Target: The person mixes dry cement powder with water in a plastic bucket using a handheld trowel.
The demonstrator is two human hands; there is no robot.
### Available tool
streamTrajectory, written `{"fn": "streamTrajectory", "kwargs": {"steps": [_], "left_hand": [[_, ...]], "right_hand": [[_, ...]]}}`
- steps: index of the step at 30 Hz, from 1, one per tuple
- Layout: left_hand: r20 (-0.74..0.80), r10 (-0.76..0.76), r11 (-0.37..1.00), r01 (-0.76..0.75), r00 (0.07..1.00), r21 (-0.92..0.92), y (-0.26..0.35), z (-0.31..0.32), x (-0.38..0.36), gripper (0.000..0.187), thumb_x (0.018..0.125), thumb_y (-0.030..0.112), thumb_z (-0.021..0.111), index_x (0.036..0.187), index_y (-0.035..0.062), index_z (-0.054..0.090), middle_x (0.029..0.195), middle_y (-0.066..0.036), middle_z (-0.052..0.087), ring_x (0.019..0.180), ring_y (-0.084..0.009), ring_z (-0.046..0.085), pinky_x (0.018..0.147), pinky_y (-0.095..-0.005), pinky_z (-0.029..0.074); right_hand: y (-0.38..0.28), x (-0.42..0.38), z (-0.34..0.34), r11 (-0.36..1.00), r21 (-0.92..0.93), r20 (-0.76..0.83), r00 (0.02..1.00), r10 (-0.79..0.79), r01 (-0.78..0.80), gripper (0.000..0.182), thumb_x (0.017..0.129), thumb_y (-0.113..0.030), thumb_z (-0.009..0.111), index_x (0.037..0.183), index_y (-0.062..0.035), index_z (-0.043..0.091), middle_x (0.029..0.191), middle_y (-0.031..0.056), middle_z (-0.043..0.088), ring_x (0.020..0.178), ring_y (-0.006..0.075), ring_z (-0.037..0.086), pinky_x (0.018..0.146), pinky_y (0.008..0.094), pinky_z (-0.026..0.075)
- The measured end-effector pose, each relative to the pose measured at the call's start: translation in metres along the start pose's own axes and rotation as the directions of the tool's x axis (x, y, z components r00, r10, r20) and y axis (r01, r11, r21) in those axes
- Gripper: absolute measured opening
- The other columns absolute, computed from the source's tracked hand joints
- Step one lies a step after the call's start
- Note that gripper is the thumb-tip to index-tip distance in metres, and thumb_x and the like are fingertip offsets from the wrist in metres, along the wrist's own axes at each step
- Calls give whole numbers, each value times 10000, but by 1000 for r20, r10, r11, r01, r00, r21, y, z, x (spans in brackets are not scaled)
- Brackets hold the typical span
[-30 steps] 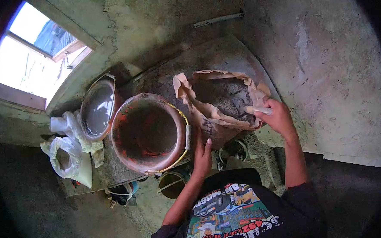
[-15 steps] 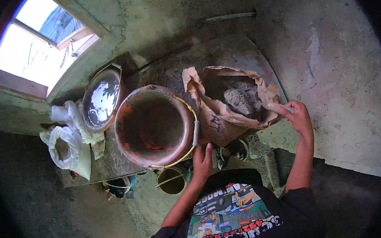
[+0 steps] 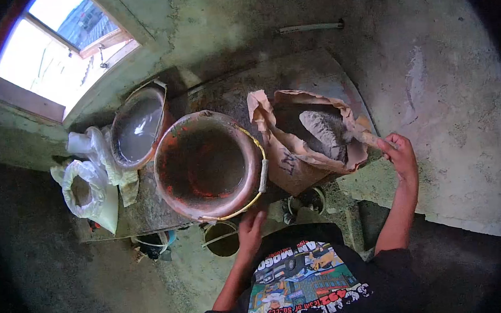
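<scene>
My right hand (image 3: 396, 150) is closed around the handle of a trowel (image 3: 368, 139), whose blade bears a long heap of grey powder (image 3: 321, 131). The loaded blade is over the open mouth of a brown paper sack (image 3: 294, 174) with more grey powder inside. My left hand (image 3: 251, 229) is just below the near rim of a large reddish bucket (image 3: 176, 201), thumb and fingers apart. Its fingertips are partly hidden, so contact with the bucket cannot be told. A yellow handle with a pale grip (image 3: 264, 175) lies along that bucket's right rim.
Left of the big bucket stands a bucket of water (image 3: 141, 128). Beside it are white plastic bags (image 3: 96, 187), one with its mouth rolled open. Smaller containers, including a dark round one (image 3: 222, 240), sit below the table's near edge (image 3: 135, 233). A wall with a window (image 3: 80, 49) rises behind.
The heap on the trowel stands out longer above the sack, and my right hand has shifted slightly right. My left hand has moved left and down along the bucket's rim.
</scene>
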State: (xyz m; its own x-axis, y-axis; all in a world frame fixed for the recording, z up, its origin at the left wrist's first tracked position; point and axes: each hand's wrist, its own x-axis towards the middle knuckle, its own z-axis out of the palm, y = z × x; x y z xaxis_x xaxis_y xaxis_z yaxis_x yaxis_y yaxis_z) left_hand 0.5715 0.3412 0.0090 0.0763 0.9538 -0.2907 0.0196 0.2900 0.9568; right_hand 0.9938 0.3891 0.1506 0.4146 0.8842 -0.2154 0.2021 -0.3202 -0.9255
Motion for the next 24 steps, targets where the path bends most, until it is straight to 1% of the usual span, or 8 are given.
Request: {"fn": "streamTrajectory", "kwargs": {"steps": [3,5,6,7,9,13,17,24], "left_hand": [[-178,-44,997,33,983,-64,-10,-48,-11,222,939,167,556,996,-32,634,910,-89,680,872,-184,622,821,-320,481],[-205,354,729,-132,913,672,-25,-84,-18,172,904,153,520,912,13,619,803,-63,633,795,-187,597,758,-326,472],[-468,97,983,-159,878,-95,-52,-100,-13,223,964,260,498,848,84,571,786,-29,582,739,-168,546,712,-310,441],[-491,94,983,-160,866,-94,-36,-104,-12,223,964,260,498,848,84,571,786,-29,582,739,-168,546,712,-310,441],[-675,-66,844,-319,735,-430,-4,-113,12,287,1012,357,464,863,121,529,799,-5,533,728,-142,496,703,-300,413],[-645,-45,878,-278,763,-390,54,-123,51,391,1011,477,477,1013,90,534,847,10,498,761,-118,473,713,-308,396],[-670,130,990,-128,731,52,46,-135,84,400,990,438,555,1067,47,514,926,-22,509,835,-124,458,759,-297,405],[-605,130,958,-257,786,-128,53,-127,78,342,1059,378,435,1024,39,464,934,-41,492,850,-130,460,821,-301,422]], "right_hand": [[-10,-2,-4,992,-90,-6,996,-90,89,255,859,-271,771,774,-90,613,649,-63,529,576,22,441,524,209,329],[-17,-3,-8,993,-72,0,995,-95,95,253,855,-267,773,772,-92,610,655,-65,530,578,20,442,527,204,332],[-22,-3,-5,994,-50,10,995,-100,101,251,851,-263,775,771,-93,608,661,-66,532,580,18,443,529,199,335],[-30,-5,0,993,-49,36,994,-106,107,251,851,-263,775,771,-93,608,661,-66,532,580,18,443,529,199,335],[-49,-12,11,997,41,4,998,-63,63,239,847,-255,775,767,-106,606,668,-74,531,581,18,450,538,194,338],[-83,-16,42,995,23,112,989,-95,93,226,833,-260,786,771,-124,616,690,-81,542,586,14,458,539,194,345],[-111,-24,105,988,24,204,967,-154,153,256,831,-278,788,771,-96,618,689,-76,545,591,27,461,550,197,355],[-95,-43,223,938,-158,259,929,-264,310,285,844,-273,783,788,-31,642,697,-28,596,638,49,505,581,243,418]]}}
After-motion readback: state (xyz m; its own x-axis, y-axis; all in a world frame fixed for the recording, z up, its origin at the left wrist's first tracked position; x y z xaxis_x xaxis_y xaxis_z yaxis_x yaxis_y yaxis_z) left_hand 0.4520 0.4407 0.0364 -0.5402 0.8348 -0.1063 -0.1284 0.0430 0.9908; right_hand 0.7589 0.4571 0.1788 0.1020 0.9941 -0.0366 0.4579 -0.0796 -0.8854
